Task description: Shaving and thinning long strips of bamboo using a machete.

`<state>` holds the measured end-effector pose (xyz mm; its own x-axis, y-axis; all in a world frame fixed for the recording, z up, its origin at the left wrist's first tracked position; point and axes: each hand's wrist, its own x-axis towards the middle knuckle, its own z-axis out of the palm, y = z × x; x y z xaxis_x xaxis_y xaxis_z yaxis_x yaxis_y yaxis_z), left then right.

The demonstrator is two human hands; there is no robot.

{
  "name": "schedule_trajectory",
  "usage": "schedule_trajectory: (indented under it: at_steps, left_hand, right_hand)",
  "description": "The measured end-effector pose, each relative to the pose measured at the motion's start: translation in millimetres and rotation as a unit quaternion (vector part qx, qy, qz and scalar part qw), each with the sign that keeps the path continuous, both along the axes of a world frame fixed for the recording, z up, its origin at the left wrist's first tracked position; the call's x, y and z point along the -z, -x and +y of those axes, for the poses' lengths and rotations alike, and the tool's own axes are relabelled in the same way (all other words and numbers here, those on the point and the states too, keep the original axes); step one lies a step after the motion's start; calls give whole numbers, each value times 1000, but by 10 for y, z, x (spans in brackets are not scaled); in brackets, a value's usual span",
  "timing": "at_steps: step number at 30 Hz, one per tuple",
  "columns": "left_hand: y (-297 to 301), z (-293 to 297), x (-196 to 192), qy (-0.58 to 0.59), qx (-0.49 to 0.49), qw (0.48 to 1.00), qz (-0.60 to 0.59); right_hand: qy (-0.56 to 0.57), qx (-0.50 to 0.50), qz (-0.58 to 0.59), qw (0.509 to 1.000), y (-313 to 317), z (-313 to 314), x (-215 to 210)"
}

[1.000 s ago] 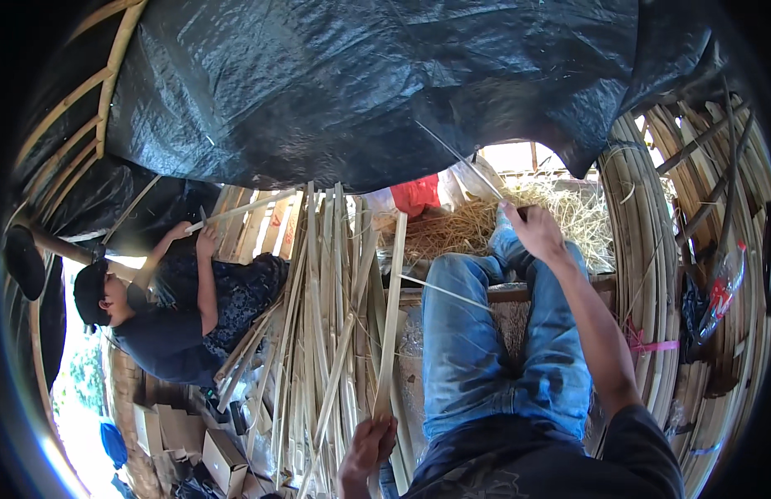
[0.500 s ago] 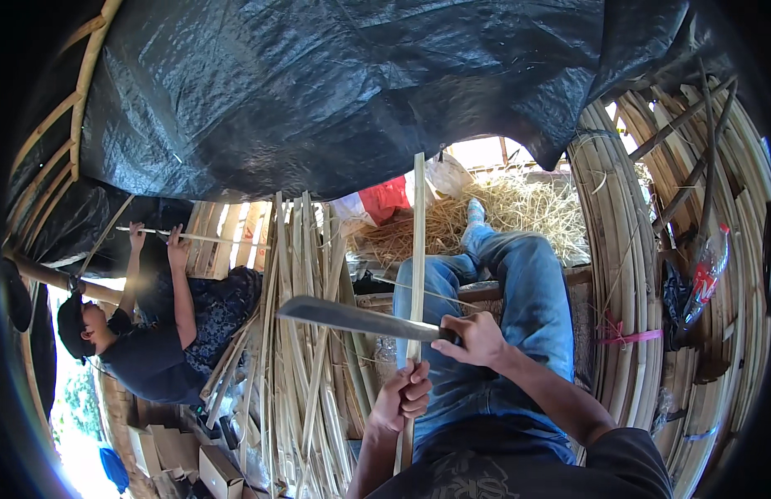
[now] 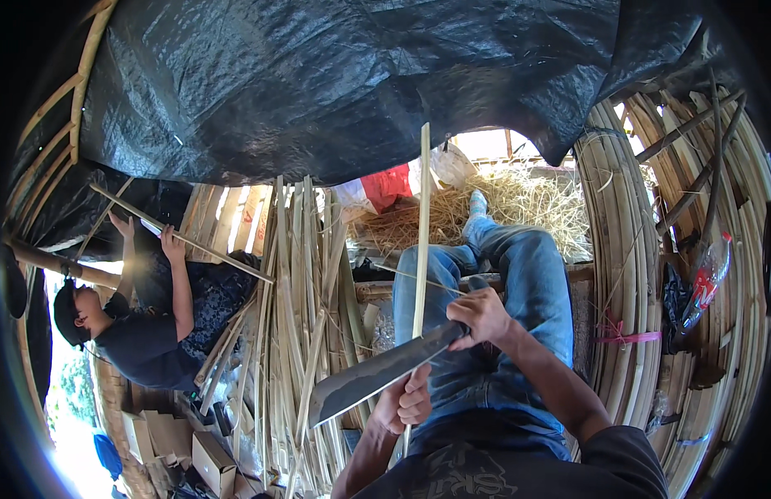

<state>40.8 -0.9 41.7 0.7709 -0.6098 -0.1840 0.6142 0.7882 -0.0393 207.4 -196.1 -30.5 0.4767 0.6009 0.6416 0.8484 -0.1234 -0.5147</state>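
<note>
My right hand [image 3: 480,318] is closed round the dark handle of a machete [image 3: 377,381]. Its broad blade slants down to the left, crossing in front of a long pale split-bamboo strip [image 3: 422,224]. The strip stands nearly upright in the picture, its far end reaching up before the dark sheeting. My left hand [image 3: 404,402] is wrapped round the lower part of this strip, just below the blade. Whether the blade's edge touches the strip, I cannot tell. The strip runs along my jeans-clad left leg [image 3: 439,291].
To the left, a person [image 3: 152,333] in a dark cap holds another strip [image 3: 227,259]. Many loose strips [image 3: 285,349] lie between us. Bundled strips [image 3: 622,274] stand at right, beside a plastic bottle [image 3: 708,279]. Black sheeting [image 3: 344,91] hangs ahead above straw [image 3: 527,208]. Cardboard boxes [image 3: 212,461] sit lower left.
The machete blade has swung from nearly level to slanting down leftward, its tip now near my left hand. The strip's far end sits higher. The other person's strip has tilted.
</note>
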Motion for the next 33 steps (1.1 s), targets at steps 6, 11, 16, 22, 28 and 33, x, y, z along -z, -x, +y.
schedule_trajectory:
  at_steps: [6,11,16,22,28,33]
  left_hand:
    - [-33,63,-81,69,-84,994,20]
    - [-19,190,-7,76,-103,991,35]
    - [221,241,-163,96,-119,987,49]
    - [505,436,-199,78,-118,986,92]
    - [1603,620,-295,46,-101,982,150]
    - [1189,525,-436,-458,-53,852,249]
  right_hand:
    - [24,69,-104,992,-611,81,141]
    - [49,59,-156,985,-842,224,237]
    - [67,245,-38,966,-1135,19,573]
    - [165,359,12,918,-1365,30,652]
    - [30,484,319,814,-2187,-390,998]
    - [-78,528,284,797,-2194,-668,1018]
